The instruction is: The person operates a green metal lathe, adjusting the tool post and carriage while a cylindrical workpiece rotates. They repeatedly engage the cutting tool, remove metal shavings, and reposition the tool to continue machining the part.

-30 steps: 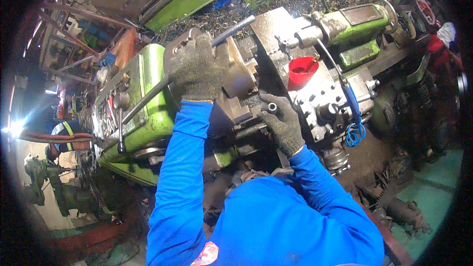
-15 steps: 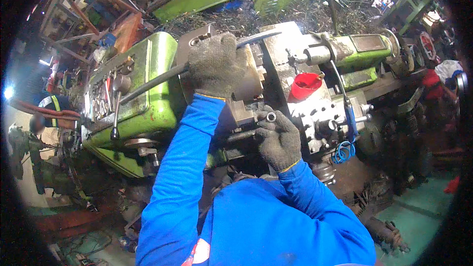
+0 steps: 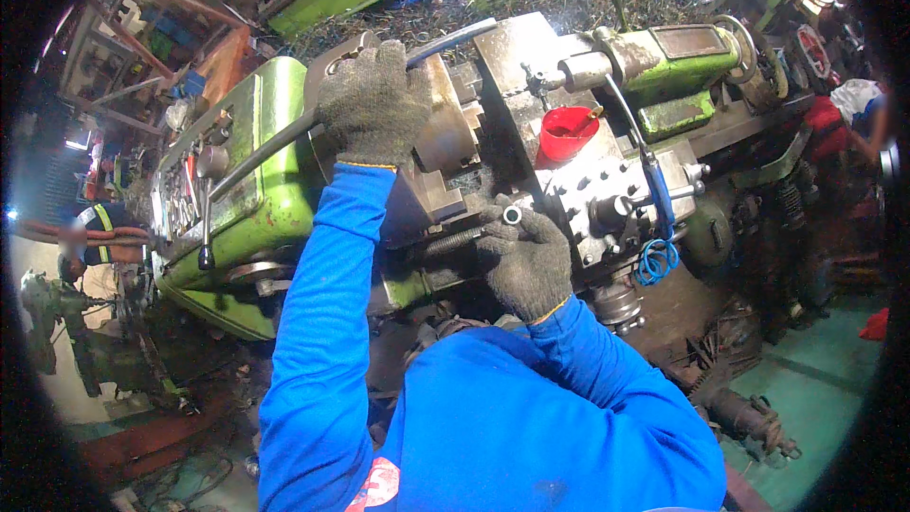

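Overhead, a long dark bar [image 3: 284, 137] is gripped by the left hand [image 3: 374, 100], whose gloved fingers are closed around it above the chuck [image 3: 445, 128] of a green lathe [image 3: 256, 199]. The bar's long axis runs diagonally, from low left over the headstock up to the right, where its end points toward the swarf behind the machine. A short metal tube [image 3: 513, 215] is held in the closed fingers of the right hand [image 3: 526, 256], just below the chuck; its open end faces the camera, so its axis points up and outward. A red cup [image 3: 566, 130] stands on the carriage, near the tool post [image 3: 616, 199].
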{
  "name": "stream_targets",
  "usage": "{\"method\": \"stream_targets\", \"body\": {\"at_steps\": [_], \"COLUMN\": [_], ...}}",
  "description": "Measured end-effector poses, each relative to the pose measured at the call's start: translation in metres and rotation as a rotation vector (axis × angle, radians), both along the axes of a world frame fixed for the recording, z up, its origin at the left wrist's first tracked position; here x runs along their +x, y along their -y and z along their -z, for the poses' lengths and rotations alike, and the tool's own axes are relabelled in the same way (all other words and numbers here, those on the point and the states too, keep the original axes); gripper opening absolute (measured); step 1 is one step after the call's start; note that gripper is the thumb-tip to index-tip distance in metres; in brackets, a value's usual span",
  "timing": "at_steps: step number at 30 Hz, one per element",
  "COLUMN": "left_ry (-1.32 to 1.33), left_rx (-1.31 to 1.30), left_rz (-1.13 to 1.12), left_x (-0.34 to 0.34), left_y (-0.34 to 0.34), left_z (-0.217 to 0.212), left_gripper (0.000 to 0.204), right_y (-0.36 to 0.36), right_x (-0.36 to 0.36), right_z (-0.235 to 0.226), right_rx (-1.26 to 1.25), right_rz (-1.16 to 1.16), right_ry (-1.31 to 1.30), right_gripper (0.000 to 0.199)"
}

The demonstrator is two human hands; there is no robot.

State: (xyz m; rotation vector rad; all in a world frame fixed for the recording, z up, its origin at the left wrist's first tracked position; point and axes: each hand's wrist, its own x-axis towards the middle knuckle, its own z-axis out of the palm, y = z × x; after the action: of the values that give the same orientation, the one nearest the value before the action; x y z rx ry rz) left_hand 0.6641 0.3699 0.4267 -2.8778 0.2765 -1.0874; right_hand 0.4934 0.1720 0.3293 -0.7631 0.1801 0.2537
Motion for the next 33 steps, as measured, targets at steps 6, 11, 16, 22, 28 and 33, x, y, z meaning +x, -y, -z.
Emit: {"method": "stream_targets", "body": {"at_steps": [6, 11, 16, 22, 28, 33], "left_ry": [0.093, 0.079, 0.035, 0.059, 0.030, 0.098], "left_rx": [0.051, 0.022, -0.038, 0.020, 0.013, 0.035], "left_rz": [-0.007, -0.024, -0.011, -0.041, -0.018, 0.014], "left_x": [-0.002, -0.007, -0.008, -0.004, -0.008, -0.008], "left_y": [0.002, 0.008, 0.005, 0.004, 0.011, 0.008], "left_z": [0.000, -0.002, -0.003, 0.004, -0.007, -0.006], "left_gripper": [0.030, 0.030, 0.030, 0.028, 0.028, 0.024], "right_y": [0.006, 0.015, 0.016, 0.018, 0.020, 0.020], "right_x": [0.008, 0.020, 0.017, 0.006, -0.004, -0.007], "right_z": [-0.015, -0.012, -0.021, -0.025, -0.026, -0.028], "right_rx": [0.655, 0.942, 0.985, 0.932, 1.164, 1.270], "right_rz": [0.116, 0.016, -0.065, -0.095, -0.179, -0.266], "right_ry": [-0.290, -0.237, -0.145, -0.226, -0.288, -0.321], "right_gripper": [0.033, 0.034, 0.041, 0.045, 0.052, 0.054]}}
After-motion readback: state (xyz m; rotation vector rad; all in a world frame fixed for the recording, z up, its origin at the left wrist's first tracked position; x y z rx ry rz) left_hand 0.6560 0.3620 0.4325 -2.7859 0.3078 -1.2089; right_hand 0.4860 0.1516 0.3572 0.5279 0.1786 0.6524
